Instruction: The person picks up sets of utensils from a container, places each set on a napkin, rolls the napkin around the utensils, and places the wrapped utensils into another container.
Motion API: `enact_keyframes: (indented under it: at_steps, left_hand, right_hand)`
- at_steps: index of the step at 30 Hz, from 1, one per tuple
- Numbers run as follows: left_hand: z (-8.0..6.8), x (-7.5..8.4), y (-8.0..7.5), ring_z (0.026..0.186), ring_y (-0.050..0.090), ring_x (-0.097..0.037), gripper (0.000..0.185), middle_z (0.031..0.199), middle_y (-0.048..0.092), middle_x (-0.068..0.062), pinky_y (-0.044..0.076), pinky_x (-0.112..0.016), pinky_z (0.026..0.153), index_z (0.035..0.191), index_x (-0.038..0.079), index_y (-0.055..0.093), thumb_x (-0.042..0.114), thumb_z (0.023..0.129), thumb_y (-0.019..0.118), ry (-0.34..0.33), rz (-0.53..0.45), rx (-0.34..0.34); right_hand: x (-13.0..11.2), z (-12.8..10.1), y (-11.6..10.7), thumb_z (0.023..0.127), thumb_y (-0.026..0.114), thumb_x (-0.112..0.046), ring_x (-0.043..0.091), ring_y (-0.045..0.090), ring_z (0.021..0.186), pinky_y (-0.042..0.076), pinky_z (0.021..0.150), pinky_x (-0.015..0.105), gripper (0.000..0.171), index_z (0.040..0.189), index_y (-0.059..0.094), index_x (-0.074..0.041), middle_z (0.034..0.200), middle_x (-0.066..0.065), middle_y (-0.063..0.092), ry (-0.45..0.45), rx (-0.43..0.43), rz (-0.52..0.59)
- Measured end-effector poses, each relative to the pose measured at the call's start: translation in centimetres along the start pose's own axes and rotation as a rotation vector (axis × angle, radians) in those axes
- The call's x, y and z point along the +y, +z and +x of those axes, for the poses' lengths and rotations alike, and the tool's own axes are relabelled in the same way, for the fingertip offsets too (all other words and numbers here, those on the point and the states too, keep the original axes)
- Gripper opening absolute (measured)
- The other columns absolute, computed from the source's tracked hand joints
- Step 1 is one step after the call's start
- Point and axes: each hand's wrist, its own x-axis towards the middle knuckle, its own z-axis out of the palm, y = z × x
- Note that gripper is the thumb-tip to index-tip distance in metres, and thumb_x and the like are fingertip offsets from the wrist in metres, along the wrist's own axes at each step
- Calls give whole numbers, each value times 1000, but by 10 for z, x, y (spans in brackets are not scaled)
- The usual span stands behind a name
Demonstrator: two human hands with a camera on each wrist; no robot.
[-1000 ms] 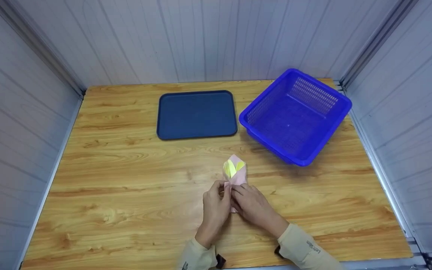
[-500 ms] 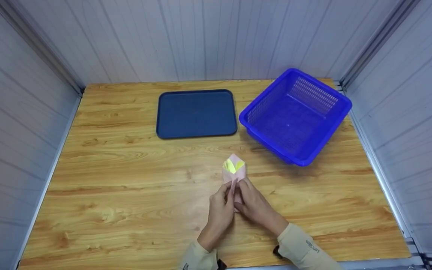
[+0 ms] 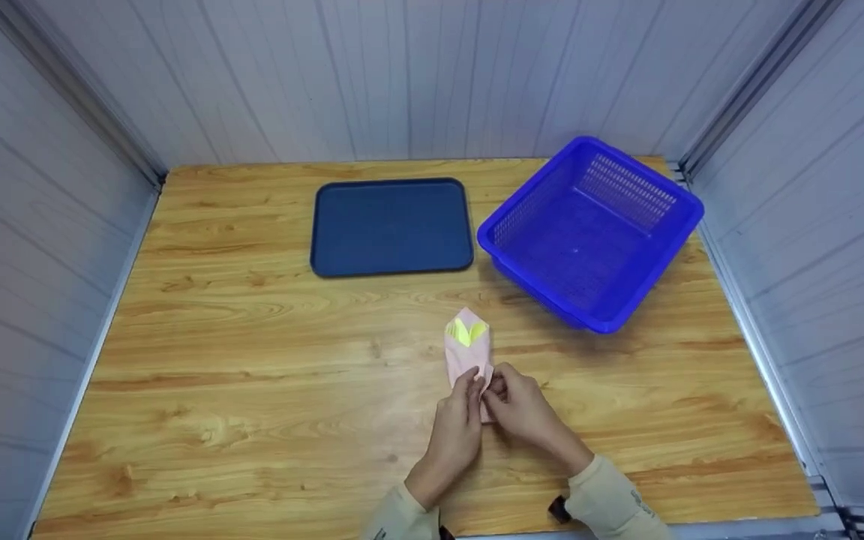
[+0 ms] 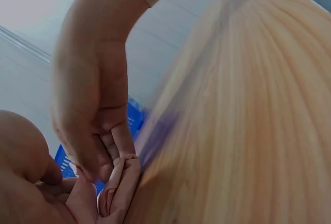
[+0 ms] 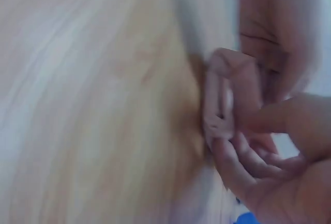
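Note:
A pink napkin (image 3: 467,358) is folded into a narrow packet on the table, its pointed end facing away from me. Out of its V-shaped opening show the yellow tines of a fork (image 3: 456,330) and another yellow rounded piece, like a spoon (image 3: 479,330); their handles are hidden inside. My left hand (image 3: 456,431) holds the near part of the packet between thumb and fingers. At its right side, my right hand (image 3: 528,411) pinches the napkin's loose edge. Up close in the right wrist view, the napkin's end (image 5: 220,102) shows rolled layers with a hollow between.
A dark blue tray (image 3: 392,227) lies flat toward the back of the wooden table (image 3: 252,390). To its right stands a blue perforated basket (image 3: 589,240), set at an angle. Pale panel walls (image 3: 372,82) enclose the back and both sides.
Both hands have shifted a little right and nearer. The napkin flap that stood up in the middle is now over at the packet's right side, and more of the packet's front shows.

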Motion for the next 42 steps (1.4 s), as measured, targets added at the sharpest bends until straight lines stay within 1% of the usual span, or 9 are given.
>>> enact_keyframes:
  at_steps: [6, 10, 13, 18, 21, 26, 32, 35, 42]
  left_hand:
    - [-6, -5, 1, 108, 62, -24, 43, 117, 63, -23, 53, -33, 88, 136, -6, 37, -14, 94, 42, 132, 45, -71]
    - [-6, -6, 0, 120, 55, -26, 44, 128, 57, -25, 45, -33, 99, 135, -7, 37, -18, 93, 36, 96, -59, -107]
    - [-5, -9, -2, 120, 56, -26, 38, 124, 61, -21, 45, -33, 99, 128, -6, 47, -17, 94, 38, 71, -70, -82]
    - [-3, -15, -8, 105, 64, -22, 16, 103, 68, -7, 51, -28, 91, 102, 1, 68, -8, 91, 60, 168, 151, -9]
    - [-2, -16, -15, 102, 63, -21, 9, 98, 66, -5, 51, -26, 89, 96, 2, 71, -1, 88, 67, 221, 306, -13]
    - [1, -14, -25, 113, 57, -26, 15, 113, 65, -12, 47, -33, 97, 103, 1, 73, 6, 89, 68, 214, 507, -121]
    - [5, -13, -28, 115, 55, -27, 22, 123, 63, -13, 47, -33, 98, 110, 5, 72, 5, 89, 67, 206, 627, -231]
    - [8, -13, -26, 108, 56, -25, 22, 119, 65, -11, 50, -32, 92, 108, 7, 73, 1, 89, 63, 171, 640, -228]
    - [29, -16, -19, 72, 56, -18, 4, 78, 70, 2, 46, -28, 64, 80, 10, 75, 13, 83, 76, 66, 515, -109]
  right_hand:
    - [-2, 2, -2, 91, 69, -17, 11, 59, 64, 49, 56, 23, 16, 98, 61, -4, 72, -3, 63, 153, 5, 133]
    - [3, 4, 1, 91, 68, -8, 14, 61, 63, 51, 56, 23, 10, 93, 60, -2, 68, 2, 64, 198, 43, 206]
    - [7, 4, 4, 89, 66, 0, 16, 63, 60, 54, 55, 24, 9, 88, 57, -1, 66, 5, 63, 230, 70, 262]
    - [9, 4, 6, 87, 66, 3, 12, 58, 56, 48, 50, 21, 12, 85, 56, -3, 64, 1, 59, 199, 93, 191]
    - [9, 5, 6, 87, 65, 3, 10, 57, 55, 46, 49, 21, 12, 84, 55, -4, 64, -1, 58, 177, 93, 150]
    - [9, 4, 5, 88, 62, 5, 14, 62, 55, 50, 49, 23, 13, 86, 53, -3, 66, 1, 59, 171, 87, 172]
    - [9, 3, 7, 87, 61, 6, 14, 61, 55, 50, 49, 24, 14, 84, 52, -3, 64, 2, 58, 188, 118, 190]
    - [8, 2, 10, 84, 63, 6, 12, 56, 57, 46, 51, 24, 14, 81, 53, -4, 63, -2, 54, 157, 173, 102]
    - [-3, 2, 15, 80, 65, 0, 24, 55, 62, 45, 56, 42, 10, 80, 56, -3, 66, 3, 56, 149, 325, -199]
